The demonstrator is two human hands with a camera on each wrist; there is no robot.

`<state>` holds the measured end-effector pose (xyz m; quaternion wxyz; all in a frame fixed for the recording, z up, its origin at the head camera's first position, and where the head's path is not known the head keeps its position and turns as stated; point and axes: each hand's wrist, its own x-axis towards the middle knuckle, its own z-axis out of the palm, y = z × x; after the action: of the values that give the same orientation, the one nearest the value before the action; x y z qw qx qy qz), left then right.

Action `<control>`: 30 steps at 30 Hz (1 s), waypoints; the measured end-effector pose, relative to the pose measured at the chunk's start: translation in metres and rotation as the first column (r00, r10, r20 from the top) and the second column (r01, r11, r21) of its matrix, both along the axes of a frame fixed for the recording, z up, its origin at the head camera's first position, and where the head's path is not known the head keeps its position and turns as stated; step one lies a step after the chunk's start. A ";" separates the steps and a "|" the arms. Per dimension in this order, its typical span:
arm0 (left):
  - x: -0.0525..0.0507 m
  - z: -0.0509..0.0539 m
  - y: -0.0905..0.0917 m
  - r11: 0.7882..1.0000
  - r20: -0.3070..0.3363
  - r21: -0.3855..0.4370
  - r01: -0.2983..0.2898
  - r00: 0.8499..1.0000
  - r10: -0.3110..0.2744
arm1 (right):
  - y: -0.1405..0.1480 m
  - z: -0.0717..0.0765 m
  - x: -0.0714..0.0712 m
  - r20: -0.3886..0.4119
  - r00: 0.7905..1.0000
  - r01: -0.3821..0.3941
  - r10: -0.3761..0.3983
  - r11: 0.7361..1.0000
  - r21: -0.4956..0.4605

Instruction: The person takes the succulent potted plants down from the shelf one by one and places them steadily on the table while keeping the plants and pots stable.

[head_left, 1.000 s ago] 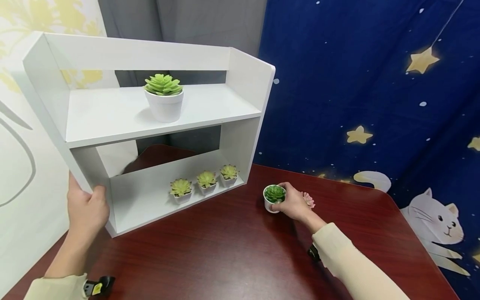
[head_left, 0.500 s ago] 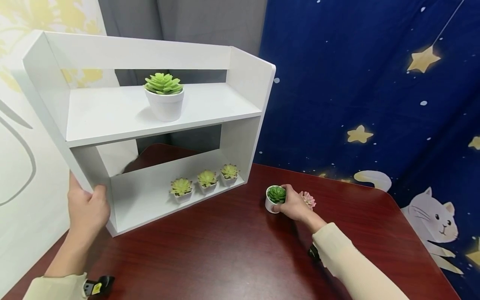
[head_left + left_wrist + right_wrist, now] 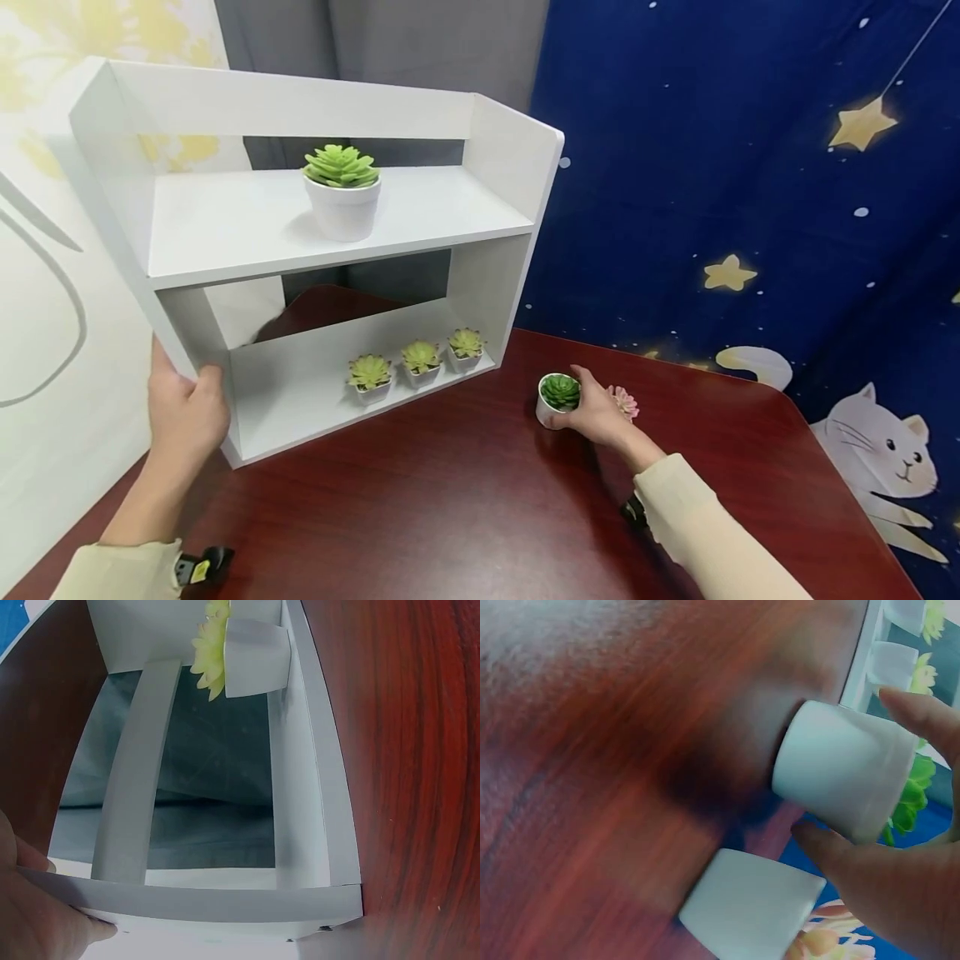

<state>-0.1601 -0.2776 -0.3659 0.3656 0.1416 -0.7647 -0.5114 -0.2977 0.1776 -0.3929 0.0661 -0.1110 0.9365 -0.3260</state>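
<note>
A white two-tier shelf (image 3: 337, 268) stands on the dark red table (image 3: 420, 500). My left hand (image 3: 187, 412) grips its left side panel, thumb on one face and fingers on the other, as the left wrist view also shows. My right hand (image 3: 600, 414) is around a small round white pot with a dark green succulent (image 3: 557, 400) on the table, right of the shelf. In the right wrist view, thumb and index finger stand spread on either side of this white pot (image 3: 844, 769), with gaps between them and it. Behind that hand a pink succulent (image 3: 624, 402) is partly hidden.
A larger white pot with a bright green succulent (image 3: 342, 196) stands on the upper tier. Along the lower tier's right part sit three small potted succulents (image 3: 422, 364). A blue star-patterned curtain (image 3: 645, 208) hangs behind the table, beside a grey curtain (image 3: 442, 46).
My right fingers have spread wider around the dark green succulent's pot. The left hand keeps its grip on the shelf. The whole head view has shifted slightly.
</note>
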 end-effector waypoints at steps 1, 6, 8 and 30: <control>0.000 0.000 0.000 1.000 -0.001 0.000 0.002 1.000 -0.002 | 0.000 0.002 0.001 -0.002 1.000 0.001 -0.001 1.000 -0.004; 0.001 0.001 0.001 1.000 0.004 0.002 -0.003 1.000 0.003 | -0.001 0.016 0.002 -0.015 1.000 -0.019 0.019 1.000 -0.019; 0.001 0.001 0.001 1.000 0.002 0.002 0.000 1.000 0.000 | -0.002 0.022 0.003 -0.032 0.999 -0.020 0.020 1.000 0.002; 0.000 -0.001 0.000 1.000 -0.020 -0.004 0.029 0.999 -0.029 | -0.087 0.134 0.029 -0.272 0.933 -0.295 0.236 0.934 -0.203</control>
<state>-0.1602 -0.2779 -0.3671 0.3661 0.1248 -0.7639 -0.5167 -0.2688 0.0908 -0.2589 -0.0191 -0.2837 0.8672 -0.4088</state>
